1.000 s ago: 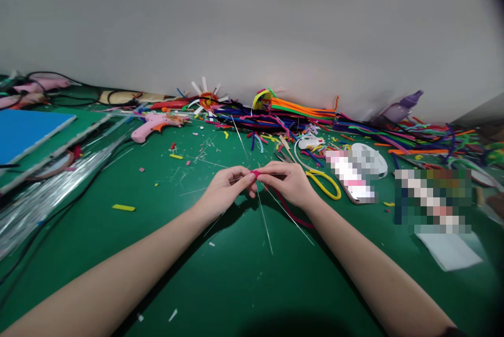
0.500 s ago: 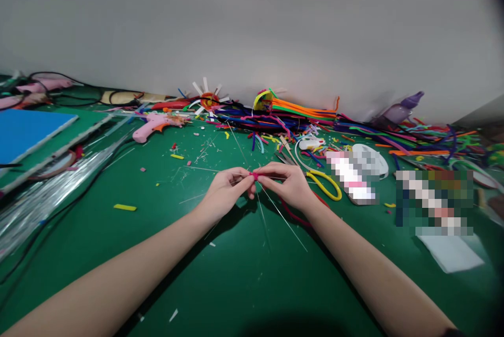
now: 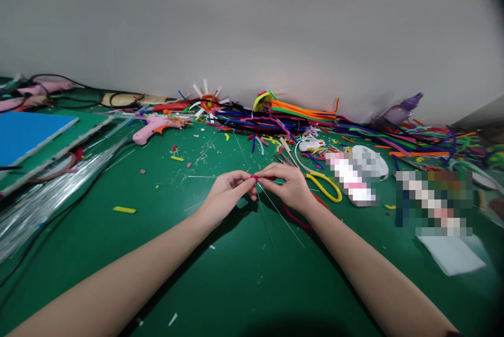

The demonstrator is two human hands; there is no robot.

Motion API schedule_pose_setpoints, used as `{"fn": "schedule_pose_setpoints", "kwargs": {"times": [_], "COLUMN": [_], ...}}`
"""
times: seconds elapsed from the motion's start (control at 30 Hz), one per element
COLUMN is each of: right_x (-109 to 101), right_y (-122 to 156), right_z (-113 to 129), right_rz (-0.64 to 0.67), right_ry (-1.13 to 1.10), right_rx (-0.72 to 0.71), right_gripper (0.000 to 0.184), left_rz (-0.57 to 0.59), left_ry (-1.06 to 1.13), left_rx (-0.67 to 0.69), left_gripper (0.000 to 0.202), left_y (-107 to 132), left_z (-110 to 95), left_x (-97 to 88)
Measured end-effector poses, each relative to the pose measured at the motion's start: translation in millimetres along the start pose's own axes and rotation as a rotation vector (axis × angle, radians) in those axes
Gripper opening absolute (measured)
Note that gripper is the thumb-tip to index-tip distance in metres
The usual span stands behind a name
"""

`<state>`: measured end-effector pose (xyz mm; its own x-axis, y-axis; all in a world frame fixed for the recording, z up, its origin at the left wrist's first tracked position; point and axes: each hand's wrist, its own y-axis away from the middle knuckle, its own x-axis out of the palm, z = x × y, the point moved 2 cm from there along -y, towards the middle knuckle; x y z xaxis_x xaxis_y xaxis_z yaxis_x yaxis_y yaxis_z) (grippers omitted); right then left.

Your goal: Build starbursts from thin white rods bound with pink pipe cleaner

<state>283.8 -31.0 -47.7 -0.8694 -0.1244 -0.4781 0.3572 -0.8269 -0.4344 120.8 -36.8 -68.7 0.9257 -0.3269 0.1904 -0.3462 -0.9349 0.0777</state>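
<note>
Over the middle of the green table, my left hand (image 3: 228, 190) and my right hand (image 3: 287, 182) meet fingertip to fingertip. Both are closed in a pinch on a small magenta-red knot of pipe cleaner (image 3: 254, 178). Thin pale wires (image 3: 281, 216) fan out from the knot, several passing beneath or between the fingers. A red length of pipe cleaner (image 3: 296, 220) trails below my right wrist, probably part of the knot, though the join is hidden. Just right of my right hand lie yellow-handled scissors (image 3: 328, 188), their blades partly covered.
A pink glue gun (image 3: 151, 128) lies back left, its black cord running past silvery strips (image 3: 74, 185). Bundled pipe cleaners (image 3: 303, 108) line the wall. At right are a white tape reel (image 3: 370, 161), a purple bottle (image 3: 401, 108) and white paper (image 3: 451, 253). Scraps dot the table.
The wires have shifted slightly, the lower ones turning a little around the knot. My hands keep their pinch and have barely moved.
</note>
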Motion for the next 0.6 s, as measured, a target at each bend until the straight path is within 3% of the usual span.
{"fn": "schedule_pose_setpoints", "kwargs": {"times": [0.4,0.6], "right_x": [1.7,0.2], "right_y": [-0.6,-1.8], "right_z": [5.0,3.6], "right_rz": [-0.006,0.057], "right_ry": [-0.030,-0.104], "right_rx": [0.048,0.153], "right_gripper": [0.015,0.015], "left_rz": [-0.001,-0.005], "left_ry": [-0.023,-0.015], "left_rx": [0.020,0.001], "left_gripper": [0.023,0.021], "left_y": [0.8,1.5], "left_z": [-1.8,-2.7], "left_x": [0.8,1.3]}}
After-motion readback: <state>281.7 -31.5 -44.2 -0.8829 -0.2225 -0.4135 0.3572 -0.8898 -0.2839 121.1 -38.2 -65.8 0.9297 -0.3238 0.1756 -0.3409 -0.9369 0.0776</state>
